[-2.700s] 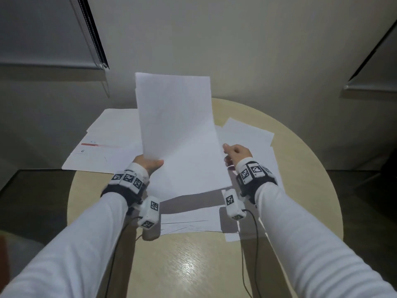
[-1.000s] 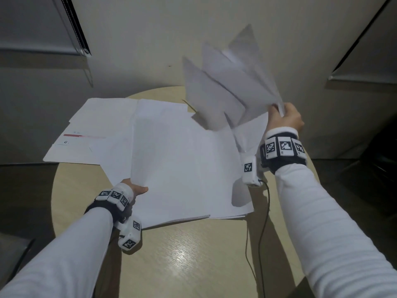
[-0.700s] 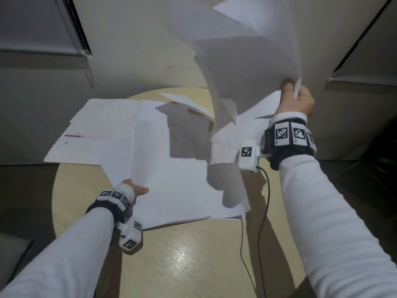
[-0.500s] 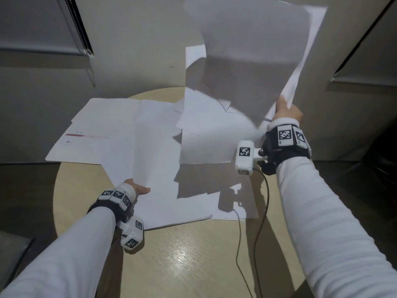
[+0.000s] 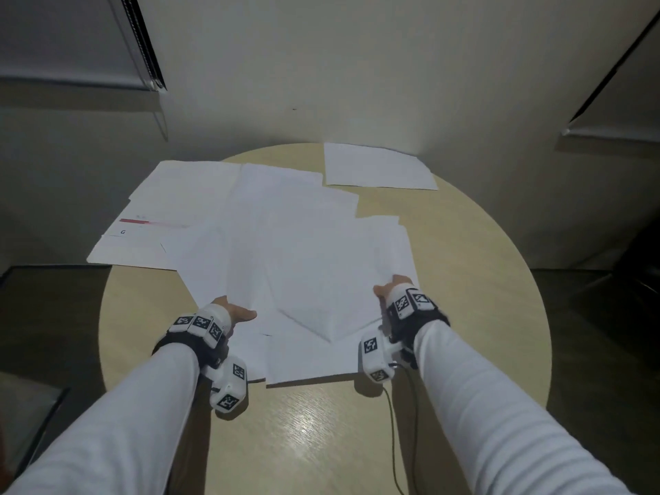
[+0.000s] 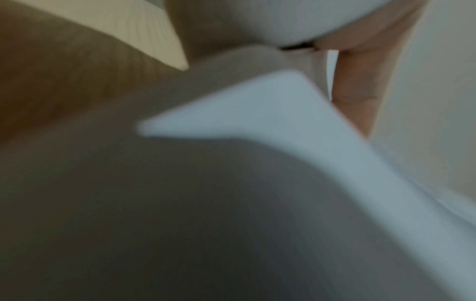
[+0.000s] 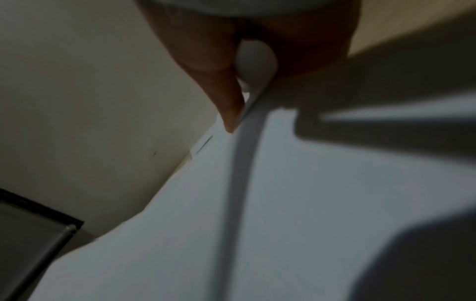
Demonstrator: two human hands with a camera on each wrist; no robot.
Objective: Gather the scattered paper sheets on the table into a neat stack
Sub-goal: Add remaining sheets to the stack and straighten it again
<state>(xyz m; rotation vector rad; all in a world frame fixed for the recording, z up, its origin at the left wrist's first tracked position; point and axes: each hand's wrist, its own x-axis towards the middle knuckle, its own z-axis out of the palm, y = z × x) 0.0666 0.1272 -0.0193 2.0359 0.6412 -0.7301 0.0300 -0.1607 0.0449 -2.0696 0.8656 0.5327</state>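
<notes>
A loose pile of white paper sheets (image 5: 314, 259) lies fanned out on the round wooden table (image 5: 464, 280). My left hand (image 5: 237, 312) holds the pile's near left edge, thumb on top. My right hand (image 5: 389, 288) grips the right edge of the upper sheets, which bulge slightly. In the right wrist view my thumb (image 7: 221, 87) pinches a sheet edge (image 7: 247, 142). The blurred left wrist view shows one finger (image 6: 360, 91) beside a raised sheet corner (image 6: 257, 106). One single sheet (image 5: 375, 167) lies apart at the table's far edge.
Printed sheets with a red stripe (image 5: 157, 216) overhang the table's left rim. Bare tabletop lies in front of the pile and along the right side. A wall stands behind the table. Sensor cables (image 5: 393, 430) trail from my right wrist.
My right hand, which had swung a bunch of sheets high at the right, has come down and laid them on the pile. One sheet now lies at the far edge. The left hand barely moved.
</notes>
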